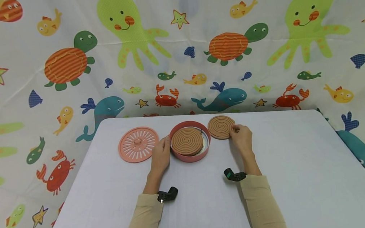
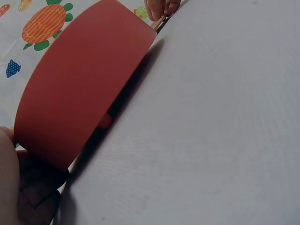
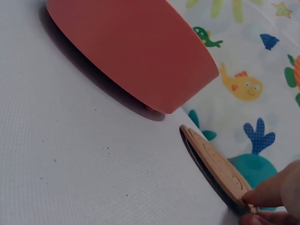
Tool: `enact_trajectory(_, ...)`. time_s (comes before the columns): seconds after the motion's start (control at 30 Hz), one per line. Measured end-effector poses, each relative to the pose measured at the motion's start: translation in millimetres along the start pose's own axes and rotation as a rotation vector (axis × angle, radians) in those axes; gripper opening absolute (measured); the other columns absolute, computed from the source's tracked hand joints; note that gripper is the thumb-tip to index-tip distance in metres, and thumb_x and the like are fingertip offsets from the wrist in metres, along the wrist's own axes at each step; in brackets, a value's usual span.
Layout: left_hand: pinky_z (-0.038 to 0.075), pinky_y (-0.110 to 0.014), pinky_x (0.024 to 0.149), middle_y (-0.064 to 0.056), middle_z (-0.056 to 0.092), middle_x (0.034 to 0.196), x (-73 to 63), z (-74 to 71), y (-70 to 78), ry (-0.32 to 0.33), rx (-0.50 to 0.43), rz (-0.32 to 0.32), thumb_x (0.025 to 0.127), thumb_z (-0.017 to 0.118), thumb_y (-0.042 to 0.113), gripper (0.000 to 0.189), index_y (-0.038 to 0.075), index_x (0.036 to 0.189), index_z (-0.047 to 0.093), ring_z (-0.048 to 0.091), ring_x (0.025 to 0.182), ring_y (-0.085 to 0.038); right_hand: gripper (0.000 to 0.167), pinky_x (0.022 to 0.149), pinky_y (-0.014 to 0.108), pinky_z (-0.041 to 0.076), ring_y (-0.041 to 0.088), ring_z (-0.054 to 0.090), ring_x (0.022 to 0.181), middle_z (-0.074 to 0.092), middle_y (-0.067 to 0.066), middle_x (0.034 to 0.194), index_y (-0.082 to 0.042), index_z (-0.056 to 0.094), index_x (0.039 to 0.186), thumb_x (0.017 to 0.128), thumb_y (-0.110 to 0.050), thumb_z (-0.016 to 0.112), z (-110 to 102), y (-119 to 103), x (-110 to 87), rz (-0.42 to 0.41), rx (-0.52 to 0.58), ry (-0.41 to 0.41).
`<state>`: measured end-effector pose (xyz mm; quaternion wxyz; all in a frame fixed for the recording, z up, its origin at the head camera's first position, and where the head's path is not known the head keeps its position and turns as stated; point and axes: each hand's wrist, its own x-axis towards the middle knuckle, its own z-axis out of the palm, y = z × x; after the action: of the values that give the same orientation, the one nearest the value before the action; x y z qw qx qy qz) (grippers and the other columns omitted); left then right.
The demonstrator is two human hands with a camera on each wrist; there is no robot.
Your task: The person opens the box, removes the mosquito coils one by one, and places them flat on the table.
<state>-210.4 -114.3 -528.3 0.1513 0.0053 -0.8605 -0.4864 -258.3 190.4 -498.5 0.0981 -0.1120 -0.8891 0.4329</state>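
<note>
The white tabletop (image 1: 305, 172) bears a pink slotted lid (image 1: 137, 144) and, to its right, a red round container (image 1: 191, 159).

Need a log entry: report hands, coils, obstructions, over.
Left hand holds red tin, coil inside. Right hand pinches another coil beside it. Pink lid off, left. No obstruction seen.

I see a red round box (image 1: 192, 158) standing open — a brown spiral coil (image 1: 186, 141) inside, toward its nine o'clock — and a matching coil (image 1: 221, 127) just outside, at its two o'clock.
</note>
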Motion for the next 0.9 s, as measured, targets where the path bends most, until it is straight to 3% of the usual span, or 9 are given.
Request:
enact_trajectory(0.23, 0.052, -0.049, 0.103, -0.014, 0.071, 0.126, 0.1, 0.2, -1.2, 0.001, 0.000, 0.002, 0.108, 0.042, 0.035, 0.044, 0.007, 0.128, 0.068, 0.064, 0.124, -0.030, 0.024, 0.085, 0.046, 0.057, 0.039, 0.070, 0.101, 0.070, 0.029, 0.115, 0.011, 0.072, 0.109, 0.092, -0.003, 0.063, 1.1, 2.0, 1.4, -0.090, -0.070, 0.019)
enact_trajectory(0.47, 0.053, -0.049, 0.102, -0.014, 0.071, 0.124, 0.2, -0.1, -0.6, 0.006, -0.002, 0.003, 0.108, 0.042, 0.035, 0.043, 0.006, 0.126, 0.069, 0.065, 0.123, -0.029, 0.026, 0.095, 0.049, 0.052, 0.040, 0.063, 0.110, 0.065, 0.031, 0.119, 0.012, 0.071, 0.112, 0.094, -0.004, 0.061, 1.8, 2.5, 1.5, -0.076, -0.073, 0.000)
enact_trajectory(0.9, 0.053, -0.049, 0.102, -0.014, 0.071, 0.125, 1.0, 0.8, -0.7, 0.007, -0.002, 0.008, 0.108, 0.042, 0.035, 0.044, 0.005, 0.127, 0.068, 0.064, 0.124, -0.029, 0.028, 0.086, 0.046, 0.057, 0.039, 0.068, 0.105, 0.070, 0.028, 0.112, 0.011, 0.069, 0.115, 0.093, -0.005, 0.061, 0.2, 0.6, 0.9, -0.068, -0.025, 0.013)
